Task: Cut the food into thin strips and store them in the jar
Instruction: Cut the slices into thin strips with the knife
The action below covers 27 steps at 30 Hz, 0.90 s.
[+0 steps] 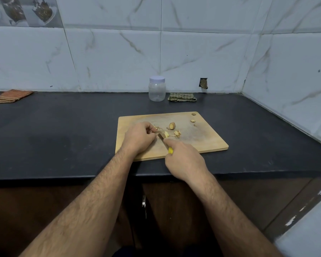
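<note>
Black countertop (63,127) stretches wide in front of me, running back to the marbled wall tiles (202,52). On it, right under my arms, sits the wooden cutting board (202,141), near edge close to the counter's front lip. At the back against the wall stands the clear plastic jar (157,89), white lid on, well apart from the board. Just beside it on the right lies a folded green checked cloth (182,97); far off at the left edge, an orange striped cloth (10,96).

My left hand (139,139) rests on the board, fingers curled and pinched together on a small bit of food at their tips; how much it holds I can't make out. My right hand (183,160) is wrapped tight around the yellow-handled knife (170,150), forefinger stretched along the top, and the short blade points up and left toward my left fingertips.

Right at the blade sits a pale sliced piece (166,134). Just to its right, a little stack of cut slices (178,134). Behind those, an uncut brown-skinned chunk (172,126). A few thin shreds (157,127) lie by my left fingers. Near the board's far right corner, just below its hanging hole, two tiny scraps (193,120).
</note>
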Each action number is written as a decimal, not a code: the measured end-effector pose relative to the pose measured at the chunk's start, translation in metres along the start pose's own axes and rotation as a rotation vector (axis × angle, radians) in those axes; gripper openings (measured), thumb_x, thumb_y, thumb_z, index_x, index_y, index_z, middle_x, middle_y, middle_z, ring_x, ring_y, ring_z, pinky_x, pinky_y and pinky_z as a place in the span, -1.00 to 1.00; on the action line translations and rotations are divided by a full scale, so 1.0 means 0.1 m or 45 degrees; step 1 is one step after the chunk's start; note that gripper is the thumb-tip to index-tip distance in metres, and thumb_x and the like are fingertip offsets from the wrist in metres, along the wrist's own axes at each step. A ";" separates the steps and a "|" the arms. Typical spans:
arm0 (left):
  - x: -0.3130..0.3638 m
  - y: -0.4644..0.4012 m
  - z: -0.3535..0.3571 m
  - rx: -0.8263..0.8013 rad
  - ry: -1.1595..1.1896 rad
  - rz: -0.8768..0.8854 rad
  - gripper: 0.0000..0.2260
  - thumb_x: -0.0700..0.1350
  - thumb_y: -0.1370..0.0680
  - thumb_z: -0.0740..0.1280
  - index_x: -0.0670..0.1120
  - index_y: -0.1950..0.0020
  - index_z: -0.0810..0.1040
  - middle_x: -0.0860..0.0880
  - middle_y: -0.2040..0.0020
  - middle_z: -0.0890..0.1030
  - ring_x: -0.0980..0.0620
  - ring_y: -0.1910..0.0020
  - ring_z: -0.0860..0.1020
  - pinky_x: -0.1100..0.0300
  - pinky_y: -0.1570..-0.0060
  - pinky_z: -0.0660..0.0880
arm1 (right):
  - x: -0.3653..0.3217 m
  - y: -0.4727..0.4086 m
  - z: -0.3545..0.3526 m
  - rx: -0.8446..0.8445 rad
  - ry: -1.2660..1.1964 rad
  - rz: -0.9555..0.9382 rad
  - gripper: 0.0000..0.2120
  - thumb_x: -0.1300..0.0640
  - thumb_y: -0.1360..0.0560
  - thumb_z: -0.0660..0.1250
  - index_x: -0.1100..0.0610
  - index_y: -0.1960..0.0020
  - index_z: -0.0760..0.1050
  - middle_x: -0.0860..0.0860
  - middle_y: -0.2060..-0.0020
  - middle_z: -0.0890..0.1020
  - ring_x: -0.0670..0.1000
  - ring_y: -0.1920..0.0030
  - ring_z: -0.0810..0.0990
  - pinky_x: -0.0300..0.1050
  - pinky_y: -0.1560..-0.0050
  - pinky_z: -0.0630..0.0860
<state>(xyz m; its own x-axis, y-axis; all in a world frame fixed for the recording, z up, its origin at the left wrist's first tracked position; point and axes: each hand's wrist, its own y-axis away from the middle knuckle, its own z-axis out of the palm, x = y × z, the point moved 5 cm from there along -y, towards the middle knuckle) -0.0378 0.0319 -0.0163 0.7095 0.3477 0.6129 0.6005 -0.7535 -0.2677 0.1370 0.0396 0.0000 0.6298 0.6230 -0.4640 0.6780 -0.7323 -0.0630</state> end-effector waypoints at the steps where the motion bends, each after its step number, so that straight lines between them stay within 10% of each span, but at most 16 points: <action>1: 0.00 0.00 -0.01 0.019 0.012 -0.006 -0.87 -0.15 -0.51 0.33 0.10 0.10 0.57 0.16 0.25 0.53 0.17 0.23 0.48 0.19 0.18 0.38 | -0.01 -0.01 0.01 -0.005 0.009 -0.007 -0.43 0.16 -0.56 0.16 -0.14 -0.54 0.25 -0.05 -0.38 0.49 0.05 -0.31 0.47 0.01 -0.20 0.50; 27: -0.04 0.05 -0.09 0.197 0.029 -0.067 -0.63 -0.32 -0.56 0.22 -0.08 -0.33 0.55 -0.02 -0.15 0.60 0.06 -0.08 0.52 0.26 -0.06 0.40 | 0.27 -0.03 -0.19 0.054 0.090 0.178 -0.41 0.20 -0.56 0.17 -0.14 -0.55 0.23 -0.01 -0.32 0.52 0.05 -0.23 0.51 -0.04 -0.06 0.51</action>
<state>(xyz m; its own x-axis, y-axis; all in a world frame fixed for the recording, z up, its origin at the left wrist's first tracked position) -0.0406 0.0217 -0.0129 0.6682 0.3701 0.6453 0.6873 -0.6392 -0.3450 0.1588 0.0640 0.0041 0.7429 0.5309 -0.4076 0.5662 -0.8233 -0.0403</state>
